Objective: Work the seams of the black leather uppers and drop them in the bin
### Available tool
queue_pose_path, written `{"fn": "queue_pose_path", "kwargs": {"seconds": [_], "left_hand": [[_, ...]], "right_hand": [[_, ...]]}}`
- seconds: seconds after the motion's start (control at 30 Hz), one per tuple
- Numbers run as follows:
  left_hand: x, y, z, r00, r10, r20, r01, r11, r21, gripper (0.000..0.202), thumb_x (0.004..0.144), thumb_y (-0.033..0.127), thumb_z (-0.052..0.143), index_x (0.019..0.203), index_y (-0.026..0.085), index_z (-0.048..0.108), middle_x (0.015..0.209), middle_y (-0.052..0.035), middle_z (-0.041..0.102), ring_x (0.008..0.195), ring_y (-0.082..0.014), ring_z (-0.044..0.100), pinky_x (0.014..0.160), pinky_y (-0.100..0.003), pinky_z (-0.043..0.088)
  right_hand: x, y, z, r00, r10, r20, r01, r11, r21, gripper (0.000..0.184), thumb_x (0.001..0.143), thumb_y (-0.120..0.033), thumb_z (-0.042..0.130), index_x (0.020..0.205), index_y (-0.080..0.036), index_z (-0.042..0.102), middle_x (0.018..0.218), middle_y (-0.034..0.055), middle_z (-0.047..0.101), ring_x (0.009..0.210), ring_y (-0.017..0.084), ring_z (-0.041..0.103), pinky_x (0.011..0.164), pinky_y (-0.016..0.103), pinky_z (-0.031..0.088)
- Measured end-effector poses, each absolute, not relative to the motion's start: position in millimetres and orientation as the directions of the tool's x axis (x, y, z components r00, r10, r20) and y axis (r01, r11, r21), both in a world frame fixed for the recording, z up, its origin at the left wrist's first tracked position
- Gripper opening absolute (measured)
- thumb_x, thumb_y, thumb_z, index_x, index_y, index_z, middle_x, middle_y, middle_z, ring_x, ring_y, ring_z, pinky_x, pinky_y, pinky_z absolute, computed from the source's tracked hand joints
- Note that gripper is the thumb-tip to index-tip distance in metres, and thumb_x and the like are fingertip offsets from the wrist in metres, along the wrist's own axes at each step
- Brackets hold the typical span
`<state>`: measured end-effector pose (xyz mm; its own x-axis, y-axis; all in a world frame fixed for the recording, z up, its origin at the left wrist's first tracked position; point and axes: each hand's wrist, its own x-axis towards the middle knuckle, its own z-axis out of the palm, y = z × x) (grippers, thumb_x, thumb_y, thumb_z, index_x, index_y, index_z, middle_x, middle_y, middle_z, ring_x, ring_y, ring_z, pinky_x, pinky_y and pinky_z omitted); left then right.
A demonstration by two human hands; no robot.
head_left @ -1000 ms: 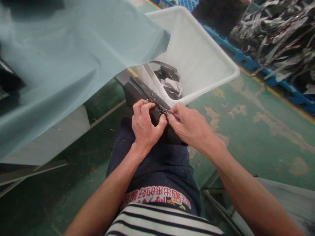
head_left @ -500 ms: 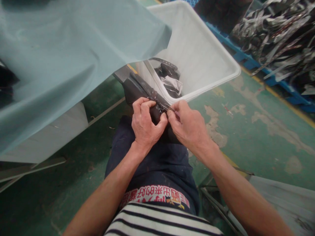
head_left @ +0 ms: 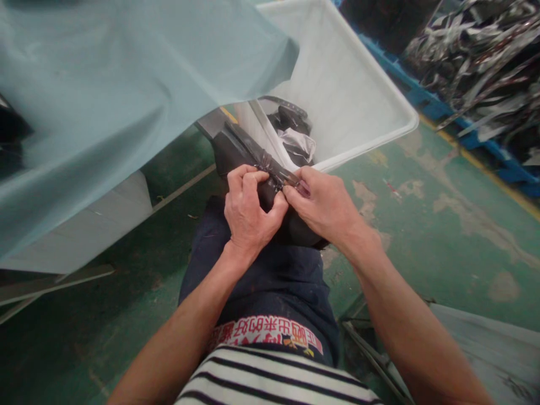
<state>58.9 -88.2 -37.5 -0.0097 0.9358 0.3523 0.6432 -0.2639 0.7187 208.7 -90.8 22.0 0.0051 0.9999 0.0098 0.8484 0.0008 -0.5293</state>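
A black, glossy-edged piece [head_left: 232, 149] lies across my knees, its far end passing under the pale blue sheet. My left hand [head_left: 251, 208] is closed on its near part, thumb and fingertips pinching a bunched dark seam or edge. Close by on the right, my right hand [head_left: 327, 202] grips a small thin metal tool with a purplish handle [head_left: 304, 189]. The tool's tip meets the dark edge just beside my left thumb. Its exact kind is too small and blurred to make out, and my fingers hide part of it.
A pale blue sheet [head_left: 139, 73] overhangs from the upper left. Beyond my hands stands a white bin [head_left: 358, 95] with dark scraps [head_left: 293, 121] inside. Shiny strips [head_left: 485, 67] are heaped on a blue pallet [head_left: 476, 138] at right. A grey panel [head_left: 485, 343] sits lower right.
My right hand has shifted slightly, turning so that more of the purplish handle shows. My left hand keeps its pinch on the black piece. The view has moved a little.
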Motion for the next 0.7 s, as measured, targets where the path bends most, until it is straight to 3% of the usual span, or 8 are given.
{"fn": "queue_pose_path", "kwargs": {"seconds": [0.27, 0.47, 0.7], "left_hand": [[57.5, -87.3, -39.9, 0.000, 0.918, 0.396, 0.651, -0.301, 0.697, 0.029, 0.085, 0.026, 0.068, 0.114, 0.022, 0.061, 0.129, -0.0114, 0.062, 0.125, -0.0279, 0.063, 0.107, -0.042, 0.055], [58.1, -86.0, -42.1, -0.006, 0.902, 0.432, 0.632, -0.331, 0.701, 0.027, 0.086, 0.026, 0.068, 0.112, 0.021, 0.062, 0.127, -0.0124, 0.062, 0.124, -0.0265, 0.063, 0.107, -0.041, 0.055], [56.0, -85.2, -41.6, 0.012, 0.910, 0.414, 0.609, -0.335, 0.719, 0.024, 0.088, 0.026, 0.067, 0.111, 0.022, 0.062, 0.128, -0.0118, 0.061, 0.124, -0.0265, 0.062, 0.105, -0.041, 0.057]], "right_hand": [[210.7, -87.4, 25.0, -0.066, 0.998, -0.006, 0.869, 0.055, -0.493, 0.011, 0.095, -0.024, 0.063, 0.098, -0.020, 0.072, 0.083, 0.0058, 0.074, 0.075, 0.021, 0.062, 0.069, 0.031, 0.035], [210.7, -80.8, 23.5, 0.004, 0.999, -0.052, 0.842, -0.031, -0.539, 0.019, 0.095, -0.030, 0.061, 0.079, -0.021, 0.065, 0.075, 0.0037, 0.068, 0.067, 0.017, 0.052, 0.066, 0.032, 0.032], [206.0, -80.2, 20.5, 0.116, 0.992, -0.052, 0.825, -0.125, -0.550, 0.011, 0.089, -0.032, 0.065, 0.089, -0.022, 0.068, 0.080, 0.0036, 0.071, 0.072, 0.021, 0.059, 0.065, 0.032, 0.035]]}}
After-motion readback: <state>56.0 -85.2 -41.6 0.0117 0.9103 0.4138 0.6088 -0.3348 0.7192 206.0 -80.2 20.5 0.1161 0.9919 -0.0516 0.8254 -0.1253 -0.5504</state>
